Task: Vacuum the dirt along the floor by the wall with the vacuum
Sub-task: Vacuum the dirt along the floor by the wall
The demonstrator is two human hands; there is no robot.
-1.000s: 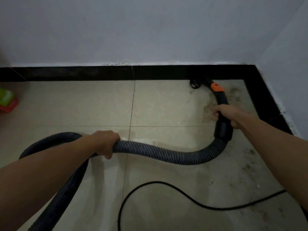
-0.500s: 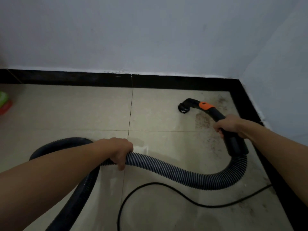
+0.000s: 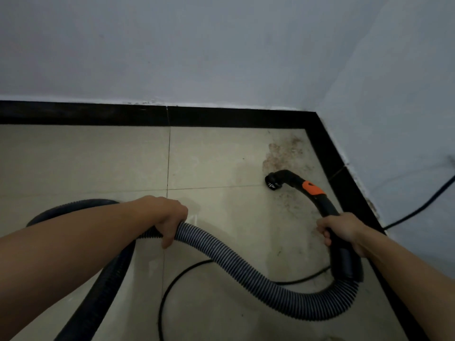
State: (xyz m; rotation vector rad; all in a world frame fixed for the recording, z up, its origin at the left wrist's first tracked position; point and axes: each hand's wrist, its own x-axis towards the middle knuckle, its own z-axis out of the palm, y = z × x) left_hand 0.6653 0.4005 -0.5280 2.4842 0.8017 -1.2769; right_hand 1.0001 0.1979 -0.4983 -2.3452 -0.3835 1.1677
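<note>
A ribbed black vacuum hose (image 3: pixel 236 267) loops across the beige tiled floor. My left hand (image 3: pixel 167 217) is closed around its middle part. My right hand (image 3: pixel 342 230) grips the curved black wand, just below its orange band (image 3: pixel 312 187). The round nozzle (image 3: pixel 272 182) faces left, close above the floor, a short way out from the corner. Brownish dirt (image 3: pixel 283 153) stains the tile between the nozzle and the corner, and fainter specks run along the right-hand wall near the wand.
A black skirting (image 3: pixel 221 118) runs along the back wall and down the right wall, meeting in a corner. A thin black power cable (image 3: pixel 172 281) curls on the floor under the hose, and another stretch of cable (image 3: pixel 423 205) hangs against the right wall.
The nozzle has pulled back from the back skirting toward me, along the right wall. My right hand has drawn back with the wand. The view has shifted right, and the coloured object at left is out of frame.
</note>
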